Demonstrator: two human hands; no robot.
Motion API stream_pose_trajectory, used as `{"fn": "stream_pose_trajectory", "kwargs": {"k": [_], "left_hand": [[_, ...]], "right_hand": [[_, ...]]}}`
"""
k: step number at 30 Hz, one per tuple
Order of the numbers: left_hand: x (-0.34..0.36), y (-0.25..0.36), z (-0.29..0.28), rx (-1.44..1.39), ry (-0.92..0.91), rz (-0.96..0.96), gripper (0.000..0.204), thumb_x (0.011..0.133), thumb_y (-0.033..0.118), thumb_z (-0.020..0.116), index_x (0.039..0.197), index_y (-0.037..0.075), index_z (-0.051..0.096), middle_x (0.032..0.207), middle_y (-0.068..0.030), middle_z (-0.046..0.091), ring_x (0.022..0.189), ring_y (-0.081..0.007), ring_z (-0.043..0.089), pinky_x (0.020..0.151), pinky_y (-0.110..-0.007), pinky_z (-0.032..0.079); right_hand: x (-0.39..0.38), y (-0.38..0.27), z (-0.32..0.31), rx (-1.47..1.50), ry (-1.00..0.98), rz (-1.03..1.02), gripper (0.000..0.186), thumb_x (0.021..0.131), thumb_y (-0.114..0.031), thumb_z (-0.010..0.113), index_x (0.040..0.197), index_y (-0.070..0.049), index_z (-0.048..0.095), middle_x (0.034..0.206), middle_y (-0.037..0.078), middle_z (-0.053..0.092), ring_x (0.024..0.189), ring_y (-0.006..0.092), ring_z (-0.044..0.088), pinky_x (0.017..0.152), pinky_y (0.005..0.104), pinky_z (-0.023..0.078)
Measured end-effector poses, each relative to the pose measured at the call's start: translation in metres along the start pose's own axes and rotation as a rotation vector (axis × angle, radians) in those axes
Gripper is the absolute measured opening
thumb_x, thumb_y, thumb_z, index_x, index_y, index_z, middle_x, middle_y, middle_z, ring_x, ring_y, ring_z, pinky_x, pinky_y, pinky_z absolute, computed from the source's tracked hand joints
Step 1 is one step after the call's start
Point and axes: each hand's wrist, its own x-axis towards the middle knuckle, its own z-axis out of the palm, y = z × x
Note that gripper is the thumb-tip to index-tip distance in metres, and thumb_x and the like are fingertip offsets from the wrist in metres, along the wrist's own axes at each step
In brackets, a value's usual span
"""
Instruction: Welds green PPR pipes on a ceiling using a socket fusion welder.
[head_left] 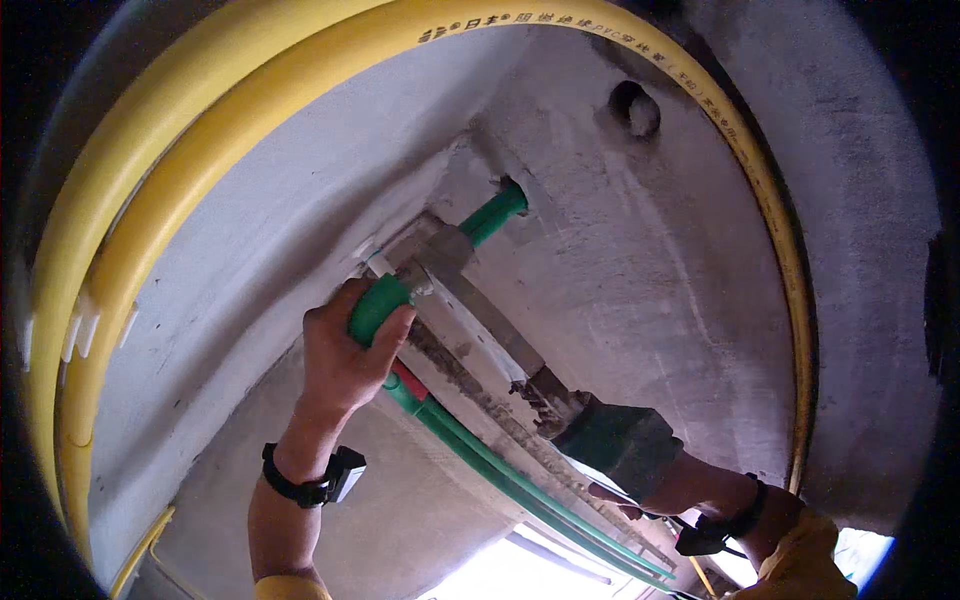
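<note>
Overhead, my left hand (335, 355) is closed around a green plastic pipe fitting (378, 308), thumb on its near side. My right hand (695, 480) grips the dark green handle (620, 440) of a pipe fusion welder, the fingers partly hidden behind it. The welder's long metal blade (500, 335) runs up and left to a grey heating head (438, 245). A green pipe stub (497, 212) comes out of a hole in the concrete and meets the far side of that head. On the near side, the fitting is against or close to the head; exact contact is unclear.
Two thick yellow conduits (190, 140) arch across the top and left, held by white clips (85, 330). Green pipes (500, 480) with a red section (410, 380) run below the blade. A round hole (635, 108) is in the concrete. Bright daylight (490, 575) shows at the bottom.
</note>
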Motion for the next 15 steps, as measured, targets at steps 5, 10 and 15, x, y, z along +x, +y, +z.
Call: {"fn": "stream_pose_trajectory", "kwargs": {"k": [5, 10, 15], "left_hand": [[0.009, 0.014, 0.011, -0.052, 0.021, 0.087, 0.025, 0.082, 0.023, 0.071, 0.090, 0.001, 0.063, 0.062, -0.0092, 0.061, 0.055, -0.0169, 0.060, 0.054, -0.030, 0.048], [-0.003, -0.001, -0.001, -0.030, 0.006, -0.002, 0.024, 0.082, 0.023, 0.071, 0.090, 0.001, 0.062, 0.061, -0.0080, 0.059, 0.054, -0.0158, 0.058, 0.053, -0.029, 0.046], [0.002, 0.001, 0.003, -0.084, 0.051, 0.047, 0.024, 0.082, 0.022, 0.070, 0.089, 0.001, 0.061, 0.061, -0.0071, 0.059, 0.053, -0.0143, 0.055, 0.052, -0.029, 0.045]], "right_hand": [[-0.022, -0.059, -0.008, -0.078, -0.125, 0.529, 0.025, 0.093, -0.027, 0.056, 0.114, -0.013, 0.054, 0.080, 0.005, 0.061, 0.055, 0.0148, 0.060, 0.058, 0.0306, 0.053], [0.010, -0.111, -0.020, 0.176, 0.021, 0.551, 0.028, 0.093, -0.024, 0.060, 0.107, -0.001, 0.054, 0.063, 0.003, 0.059, 0.051, 0.0111, 0.060, 0.047, 0.0264, 0.049], [-0.020, -0.122, -0.029, 0.036, 0.089, 0.674, 0.033, 0.093, -0.033, 0.058, 0.113, -0.007, 0.055, 0.074, 0.005, 0.061, 0.059, 0.0143, 0.060, 0.058, 0.0301, 0.050]]}}
